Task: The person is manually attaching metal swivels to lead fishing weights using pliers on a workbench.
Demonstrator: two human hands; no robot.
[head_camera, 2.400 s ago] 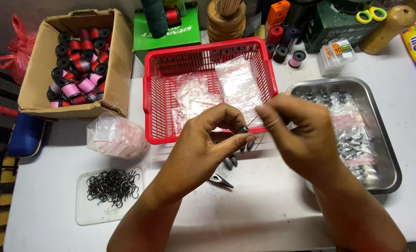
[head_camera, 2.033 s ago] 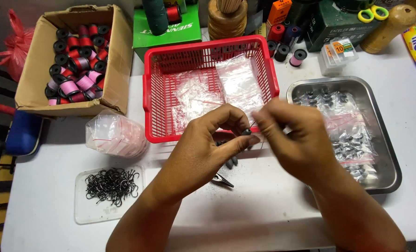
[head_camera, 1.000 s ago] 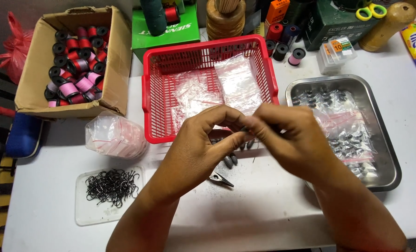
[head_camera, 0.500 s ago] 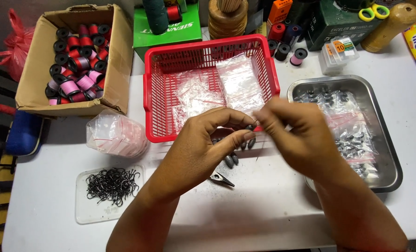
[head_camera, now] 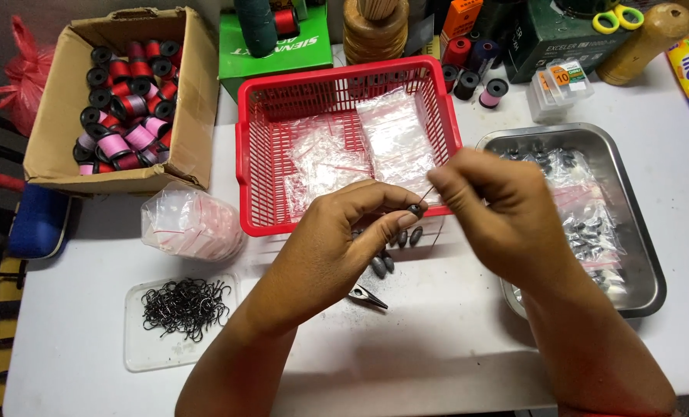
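Over the white table (head_camera: 453, 340) the left hand (head_camera: 337, 247) has thumb and forefinger pinched together on a small dark oval sinker (head_camera: 415, 209), held just in front of the near rim of the red basket (head_camera: 253, 193); the right hand (head_camera: 499, 208) meets it from the other side, fingertips closed on a thin line (head_camera: 428, 193) that runs up from the sinker, too fine to trace further; directly below the hands a few more loose sinkers (head_camera: 395, 247) lie on the table, with small pliers (head_camera: 366, 295) just nearer the body; clear plastic bags (head_camera: 395, 143) lie inside the basket; to the right a steel tray (head_camera: 647, 278) holds bagged sinkers; to the left sit a pile of clear bags (head_camera: 190, 224), a flat tray of black hooks (head_camera: 184, 309), and a cardboard box of thread spools (head_camera: 124, 100)
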